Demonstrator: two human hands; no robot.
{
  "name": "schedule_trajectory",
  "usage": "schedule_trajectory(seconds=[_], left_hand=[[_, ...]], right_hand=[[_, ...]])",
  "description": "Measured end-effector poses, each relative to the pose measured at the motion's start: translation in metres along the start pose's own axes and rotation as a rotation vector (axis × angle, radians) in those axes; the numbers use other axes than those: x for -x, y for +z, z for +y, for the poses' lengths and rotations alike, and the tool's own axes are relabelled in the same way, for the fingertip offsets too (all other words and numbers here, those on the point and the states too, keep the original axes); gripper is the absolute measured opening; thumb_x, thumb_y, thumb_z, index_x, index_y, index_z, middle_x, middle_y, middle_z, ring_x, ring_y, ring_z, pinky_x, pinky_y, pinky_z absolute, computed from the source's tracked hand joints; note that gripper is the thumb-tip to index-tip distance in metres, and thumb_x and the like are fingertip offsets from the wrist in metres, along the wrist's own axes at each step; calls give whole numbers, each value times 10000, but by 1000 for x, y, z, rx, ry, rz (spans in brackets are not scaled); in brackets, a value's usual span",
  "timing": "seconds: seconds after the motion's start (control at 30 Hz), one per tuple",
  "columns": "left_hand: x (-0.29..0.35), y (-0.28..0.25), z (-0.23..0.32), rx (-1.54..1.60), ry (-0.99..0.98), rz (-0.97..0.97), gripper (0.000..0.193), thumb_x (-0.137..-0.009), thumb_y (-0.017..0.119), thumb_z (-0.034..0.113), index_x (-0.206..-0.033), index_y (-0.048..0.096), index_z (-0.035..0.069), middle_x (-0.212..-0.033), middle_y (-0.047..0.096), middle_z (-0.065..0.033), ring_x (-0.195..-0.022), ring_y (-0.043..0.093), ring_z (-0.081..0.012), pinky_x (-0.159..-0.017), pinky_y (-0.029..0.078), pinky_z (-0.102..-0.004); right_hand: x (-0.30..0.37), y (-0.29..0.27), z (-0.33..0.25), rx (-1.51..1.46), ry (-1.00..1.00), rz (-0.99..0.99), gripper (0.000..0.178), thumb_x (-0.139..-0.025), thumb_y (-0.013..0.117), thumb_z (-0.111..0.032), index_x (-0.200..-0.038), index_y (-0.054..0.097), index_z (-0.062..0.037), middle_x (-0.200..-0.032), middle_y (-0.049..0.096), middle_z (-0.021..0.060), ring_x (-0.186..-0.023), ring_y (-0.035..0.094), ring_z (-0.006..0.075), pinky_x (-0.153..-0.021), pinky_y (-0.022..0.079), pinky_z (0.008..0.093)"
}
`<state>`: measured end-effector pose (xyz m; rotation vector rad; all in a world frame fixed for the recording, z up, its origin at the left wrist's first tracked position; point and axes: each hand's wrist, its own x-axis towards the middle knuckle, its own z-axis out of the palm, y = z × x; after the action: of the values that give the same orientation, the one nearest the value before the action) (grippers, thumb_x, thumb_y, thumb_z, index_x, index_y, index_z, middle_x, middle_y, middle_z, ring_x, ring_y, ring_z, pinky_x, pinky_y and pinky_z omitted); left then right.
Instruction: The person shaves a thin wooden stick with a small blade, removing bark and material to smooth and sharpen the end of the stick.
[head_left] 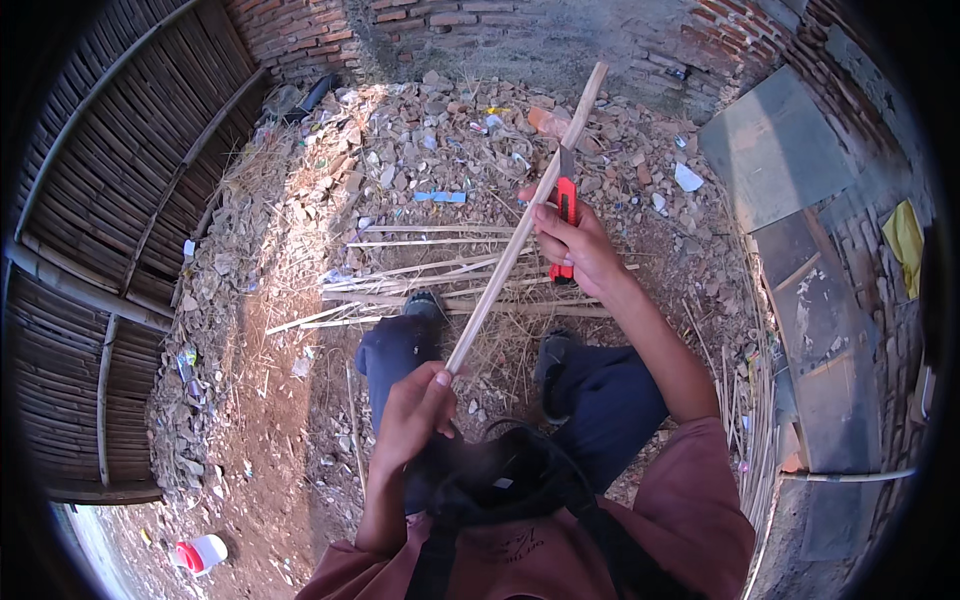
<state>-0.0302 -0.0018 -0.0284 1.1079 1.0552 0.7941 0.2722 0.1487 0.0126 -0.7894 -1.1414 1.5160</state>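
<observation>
Bamboo strip, long, pale, flat-sided, held slantwise above the knees, lower end low and near the body, upper end far and high over the rubble. Lower end pinched in left hand, grip pressed together around it, thumb on top. Upper middle met by right hand, grip closed on red-handled utility knife, blade laid against the strip's edge. Judged as trimming under way: blade placed roughly two thirds up the length, upper third beyond it apparently not yet worked; no fresh shaving discernible at the blade, too small to tell. Finished or waiting pieces: loose pile of similar split strips lying crosswise on the ground just beyond the feet, thin, straight, straw-coloured, dry. Ground of reddish dirt, strewn with dry grass and fibres. Farther out, heap of broken brick and stone rubble, angular, dusty. Woven bamboo wall on the left, slatted, grey-brown. Rough brick wall behind.
</observation>
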Motion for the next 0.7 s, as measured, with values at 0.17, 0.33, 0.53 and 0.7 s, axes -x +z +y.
schedule_trajectory(seconds=[0.17, 0.33, 0.53, 0.7], left_hand=[[4, -9, -13, -24, 39, 69, 279, -1085, 699, 145, -1325, 656, 10, -943, 733, -45, -800, 699, -100, -769, 598, -270], [29, -33, -6, -484, 34, -57, 539, -900, 905, 93, -1362, 640, 14, -1133, 758, -63, -1000, 755, -155, -922, 611, -337], [48, -36, -7, -399, 34, -22, 595, -867, 931, 101, -1388, 651, 37, -1117, 768, -83, -971, 767, -155, -868, 623, -328], [45, -52, -32, -563, 117, -125, 454, -912, 887, 65, -1316, 684, 25, -958, 768, -59, -824, 758, -126, -739, 624, -310]], right_hand=[[0, -6, -4, 29, -34, 84, 370, -1093, 692, -220, -1412, 651, -36, -908, 559, -26, -514, 348, -1, -462, 241, 216], [0, -7, -7, 25, -45, 176, 378, -1098, 688, -240, -1419, 670, -42, -907, 573, -28, -518, 345, 1, -465, 249, 212], [-1, -21, -13, -100, -117, 216, 366, -1099, 686, -245, -1394, 677, -29, -882, 568, -52, -521, 352, 1, -466, 250, 219], [-1, -18, -19, -78, -169, 246, 386, -1109, 663, -258, -1395, 661, 2, -922, 625, -24, -514, 356, 1, -460, 251, 209]])
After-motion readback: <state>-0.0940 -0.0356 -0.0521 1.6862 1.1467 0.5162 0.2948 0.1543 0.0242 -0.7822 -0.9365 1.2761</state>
